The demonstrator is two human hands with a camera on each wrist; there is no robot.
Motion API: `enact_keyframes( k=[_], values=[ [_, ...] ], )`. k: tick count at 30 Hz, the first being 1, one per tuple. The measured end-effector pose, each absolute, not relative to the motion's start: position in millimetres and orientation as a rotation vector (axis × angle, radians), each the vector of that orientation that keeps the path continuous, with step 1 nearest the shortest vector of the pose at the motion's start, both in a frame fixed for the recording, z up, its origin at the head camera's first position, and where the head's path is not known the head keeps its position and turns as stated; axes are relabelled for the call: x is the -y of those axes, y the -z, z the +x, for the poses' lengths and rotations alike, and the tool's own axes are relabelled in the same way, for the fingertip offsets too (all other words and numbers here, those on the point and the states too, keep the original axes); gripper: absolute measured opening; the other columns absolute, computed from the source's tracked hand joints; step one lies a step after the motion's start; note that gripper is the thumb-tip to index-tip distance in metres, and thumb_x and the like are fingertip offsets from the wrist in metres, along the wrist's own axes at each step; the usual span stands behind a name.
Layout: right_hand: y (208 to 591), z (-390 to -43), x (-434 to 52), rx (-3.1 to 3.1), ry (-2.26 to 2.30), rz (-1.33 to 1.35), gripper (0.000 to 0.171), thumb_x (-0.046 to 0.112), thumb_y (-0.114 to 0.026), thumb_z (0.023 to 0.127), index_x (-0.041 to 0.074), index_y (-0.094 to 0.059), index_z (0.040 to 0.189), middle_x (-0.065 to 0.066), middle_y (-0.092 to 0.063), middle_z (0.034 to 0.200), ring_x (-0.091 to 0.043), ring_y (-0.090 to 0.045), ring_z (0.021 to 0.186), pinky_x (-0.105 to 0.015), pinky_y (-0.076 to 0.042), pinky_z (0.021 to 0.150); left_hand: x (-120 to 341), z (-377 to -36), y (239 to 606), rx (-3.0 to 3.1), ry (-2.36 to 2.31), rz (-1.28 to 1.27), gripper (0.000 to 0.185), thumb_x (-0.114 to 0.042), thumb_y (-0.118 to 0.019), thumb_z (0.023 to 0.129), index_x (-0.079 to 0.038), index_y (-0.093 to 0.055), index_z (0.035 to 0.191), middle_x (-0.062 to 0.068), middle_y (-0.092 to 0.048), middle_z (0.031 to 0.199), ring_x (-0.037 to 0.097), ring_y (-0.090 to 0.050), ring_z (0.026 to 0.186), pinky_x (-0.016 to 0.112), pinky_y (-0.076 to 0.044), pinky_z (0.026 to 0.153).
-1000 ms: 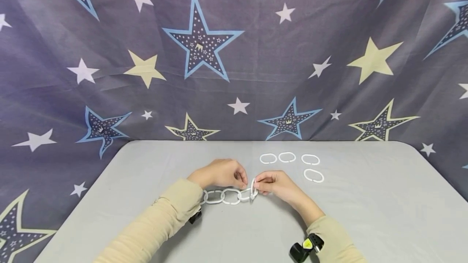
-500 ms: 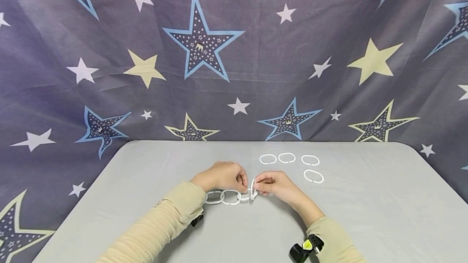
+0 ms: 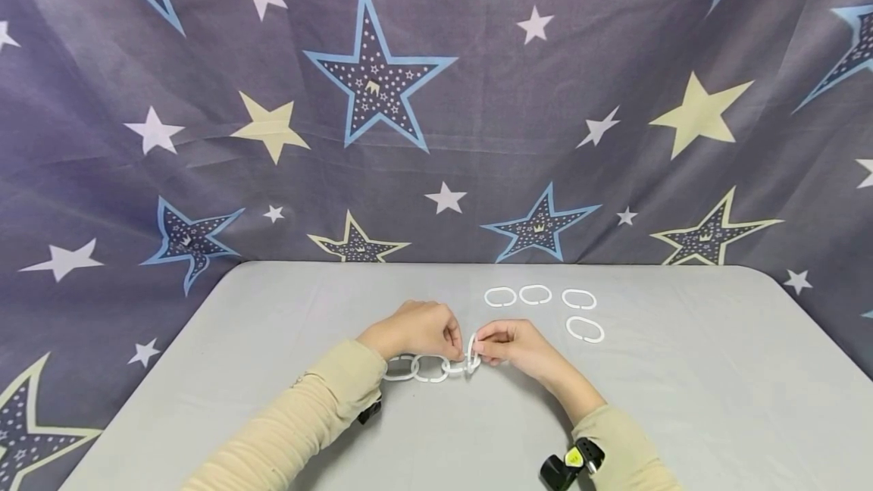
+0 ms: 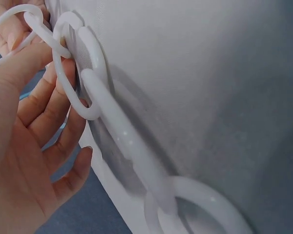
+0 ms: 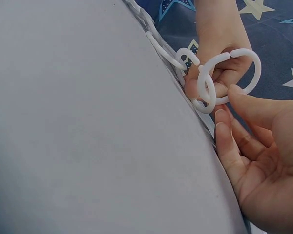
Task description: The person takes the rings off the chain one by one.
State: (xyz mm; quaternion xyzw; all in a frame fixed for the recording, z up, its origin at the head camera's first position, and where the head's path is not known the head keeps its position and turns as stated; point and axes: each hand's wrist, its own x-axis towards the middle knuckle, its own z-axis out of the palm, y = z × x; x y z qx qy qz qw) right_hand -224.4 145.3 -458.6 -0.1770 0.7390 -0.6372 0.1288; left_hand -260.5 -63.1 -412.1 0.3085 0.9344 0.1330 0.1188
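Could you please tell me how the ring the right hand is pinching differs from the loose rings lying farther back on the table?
The pinched ring stands on edge, gripped by the right hand and hooked to the chain, which the left hand holds. The four loose rings lie flat, separate and untouched on the table. All are white ovals.
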Motion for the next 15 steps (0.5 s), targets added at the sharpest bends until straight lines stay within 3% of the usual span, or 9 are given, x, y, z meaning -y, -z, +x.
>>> enact_keyframes(
  k=[15],
  values=[
    [455.9, -224.1, -144.8, -2.185, 1.837, -0.602, 0.023, 0.003, -0.069, 0.089, -0.014, -0.065, 0.104, -0.013, -0.070, 0.084, -0.012, -0.059, 0.065, -0.023, -0.050, 0.058, 69.1, -260.4, 416.1, -2.737, -0.463, 0.875, 0.008, -0.035, -0.078, 0.080, -0.035, -0.073, 0.074, -0.026, -0.061, 0.065, 0.001, -0.056, 0.067, 0.033, -0.045, 0.073]
  ],
)
